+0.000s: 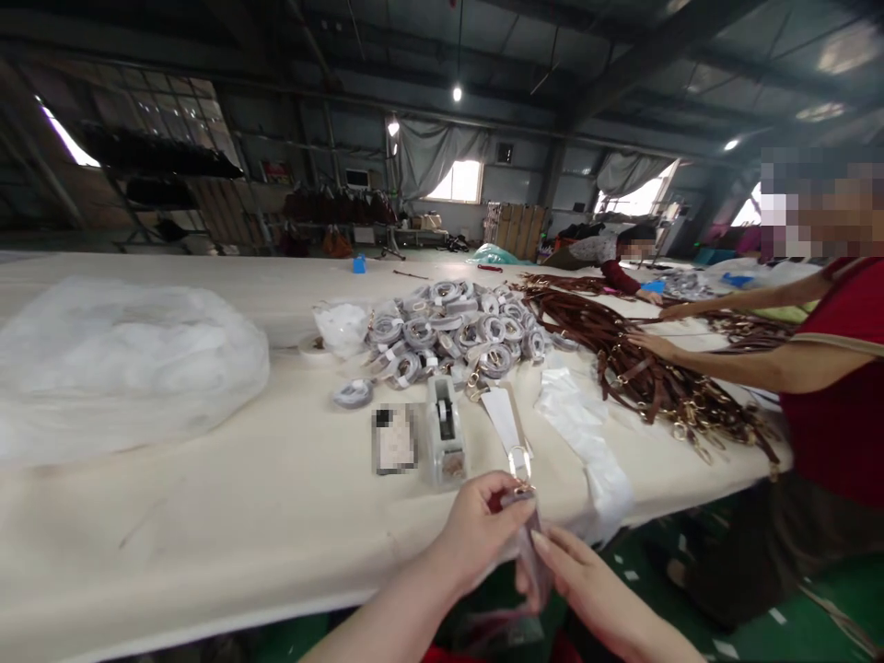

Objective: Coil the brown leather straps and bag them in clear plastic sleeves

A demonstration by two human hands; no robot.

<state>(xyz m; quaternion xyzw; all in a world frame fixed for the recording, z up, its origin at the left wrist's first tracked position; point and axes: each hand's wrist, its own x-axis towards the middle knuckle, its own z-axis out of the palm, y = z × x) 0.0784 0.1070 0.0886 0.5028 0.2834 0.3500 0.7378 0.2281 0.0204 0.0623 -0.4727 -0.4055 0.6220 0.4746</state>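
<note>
Near the table's front edge, my left hand (483,520) pinches a strap (530,551) close to its gold clasp (520,468), which sticks up past my fingers. Lower down the same strap, my right hand (570,575) has its thumb and fingers closed on it. A clear film seems to cover the strap, and its lower end hangs below the table edge. Just beyond my hands are a white paper strip (503,419), a tape dispenser (447,437) and a small blurred item (393,440). A single coiled strap (353,394) in wrapping lies left of them.
Behind the dispenser is a heap of wrapped coiled straps (452,331). A big translucent plastic bag (124,368) covers the left. On the right, thin white plastic bags (587,442) overhang the edge, near brown straps (622,354) that a co-worker in red (832,396) handles.
</note>
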